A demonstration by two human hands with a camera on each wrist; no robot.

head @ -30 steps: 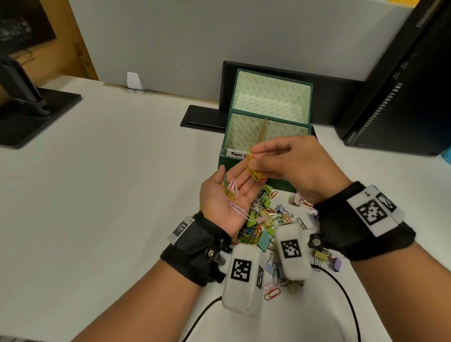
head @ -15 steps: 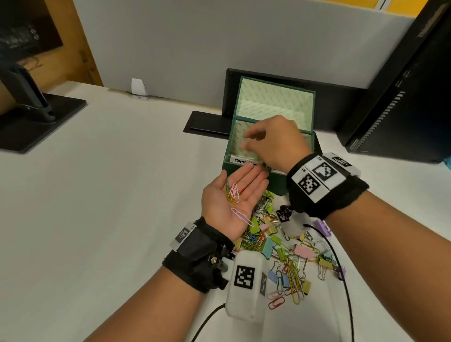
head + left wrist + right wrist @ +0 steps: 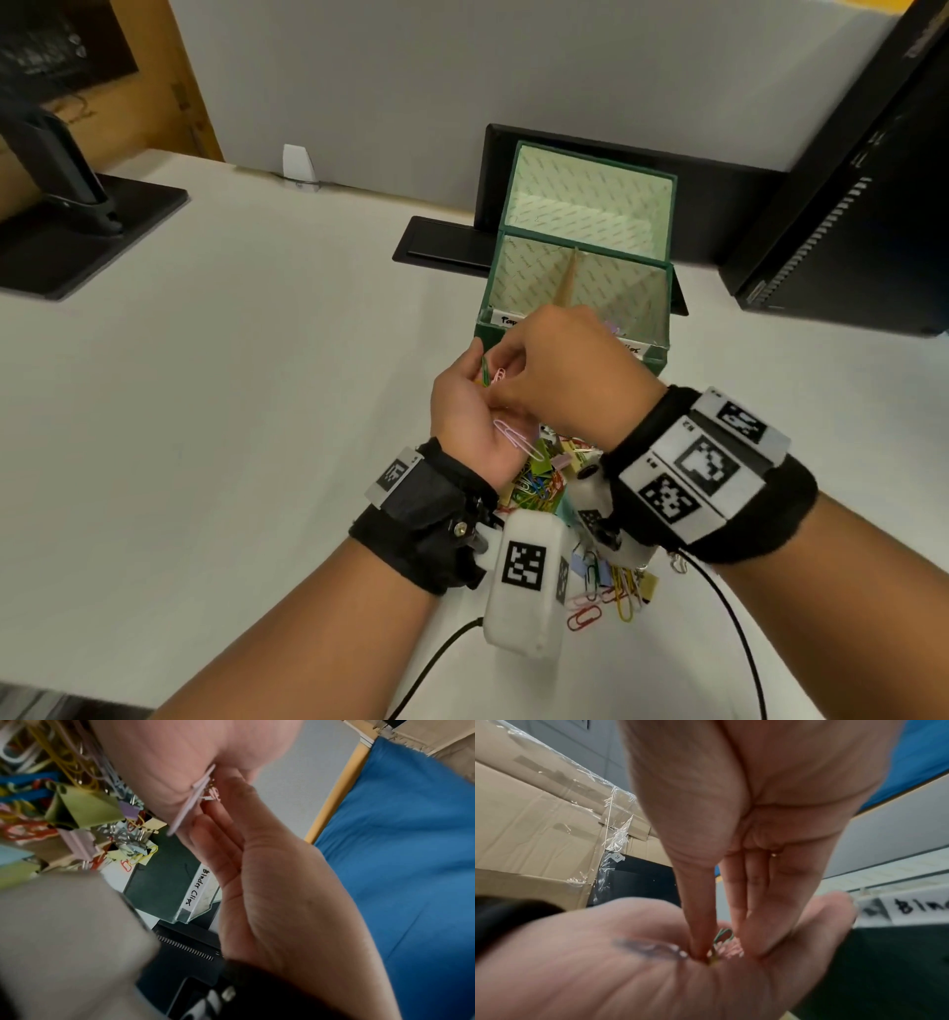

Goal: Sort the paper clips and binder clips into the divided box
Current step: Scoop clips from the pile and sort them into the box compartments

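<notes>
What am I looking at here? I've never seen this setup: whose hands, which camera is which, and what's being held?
No machine: a person sorts clips by hand, wearing a head camera and one on each wrist. The head view looks down on a white table with a green divided box, lid open, and a heap of mixed clips in front of it. The left hand lies palm up, carrying a few paper clips. The right hand reaches into that palm; its fingertips pinch at the clips there. The left wrist view looks along that palm and shows a box label reading "Binder Clips". The right wrist view looks along the fingers.
</notes>
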